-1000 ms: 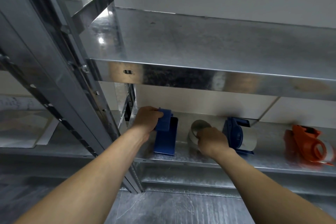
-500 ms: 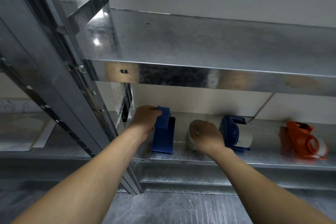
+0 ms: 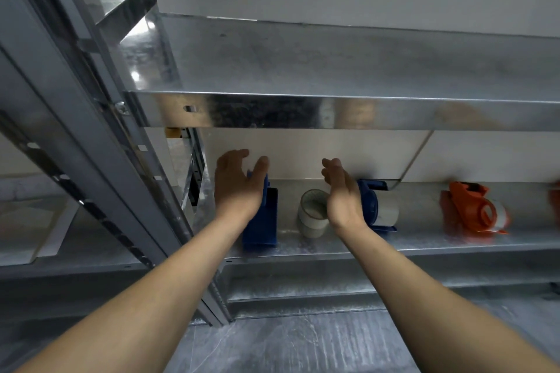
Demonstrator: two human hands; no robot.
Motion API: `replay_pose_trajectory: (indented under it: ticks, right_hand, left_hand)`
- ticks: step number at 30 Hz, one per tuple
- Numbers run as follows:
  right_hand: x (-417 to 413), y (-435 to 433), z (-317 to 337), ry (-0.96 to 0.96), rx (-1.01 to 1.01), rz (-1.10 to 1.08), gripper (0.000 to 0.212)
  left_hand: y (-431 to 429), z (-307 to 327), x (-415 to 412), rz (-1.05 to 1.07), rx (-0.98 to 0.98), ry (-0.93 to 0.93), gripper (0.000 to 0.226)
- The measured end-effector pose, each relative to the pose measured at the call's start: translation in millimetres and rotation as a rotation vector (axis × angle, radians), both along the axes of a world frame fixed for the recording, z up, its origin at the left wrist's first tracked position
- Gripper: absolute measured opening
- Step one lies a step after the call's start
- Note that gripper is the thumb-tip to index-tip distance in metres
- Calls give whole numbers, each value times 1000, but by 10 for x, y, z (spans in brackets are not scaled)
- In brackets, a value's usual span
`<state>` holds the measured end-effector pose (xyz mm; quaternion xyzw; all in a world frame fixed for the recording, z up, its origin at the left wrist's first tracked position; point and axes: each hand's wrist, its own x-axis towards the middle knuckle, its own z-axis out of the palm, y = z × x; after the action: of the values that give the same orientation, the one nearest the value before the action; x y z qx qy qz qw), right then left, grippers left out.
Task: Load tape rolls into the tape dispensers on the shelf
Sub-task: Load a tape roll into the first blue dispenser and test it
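On my head feed I am looking forward and down into a galvanised steel rack, with both of my bare forearms reaching in toward the lower shelf (image 3: 424, 241). My left hand (image 3: 239, 188) is open and holding nothing, with its fingers straight, lightly spread, and the palm turned inward. It sits in front of the top of the left blue tape dispenser (image 3: 263, 222), which stands near the left end of that shelf. I cannot tell whether the palm touches the dispenser. My right hand (image 3: 342, 197) is open as well, fingers extended and close together, seen edge-on, and it grips nothing. The loose tape roll (image 3: 312, 215) stands on end on the lower shelf between the two blue dispensers, its open core facing up toward me. The heel of my right hand covers its right edge in this view, and I cannot say whether they touch. Just behind that hand is the right blue tape dispenser (image 3: 375, 206), which carries a pale roll of its own. Well apart to the right, an orange tape dispenser (image 3: 472, 209) lies on the same shelf with a roll in it. The upper shelf (image 3: 333, 70) spans the frame above, with a white back panel (image 3: 303, 154) behind the lower one. A grey slotted upright post (image 3: 91, 130) runs diagonally on the left. Grey floor (image 3: 288, 342) shows between my arms.
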<state>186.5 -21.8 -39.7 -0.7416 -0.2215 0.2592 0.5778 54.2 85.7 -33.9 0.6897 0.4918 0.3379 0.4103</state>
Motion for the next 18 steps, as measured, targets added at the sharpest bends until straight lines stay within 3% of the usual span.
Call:
replay_pose_trajectory:
  ticks: [3,15,18]
  right_hand:
    - [51,-117,90,8,39,-28,85]
    - [672,-1305,277,-54,139,-171,65]
    - [903,-1730,335,-49,173,-199,75]
  left_hand:
    - [-113,17,115,-67,134,-17,45]
    - [-1125,154,899,-223,210,-28,47]
    - [-1499,171,1150,-261,225,-27,54]
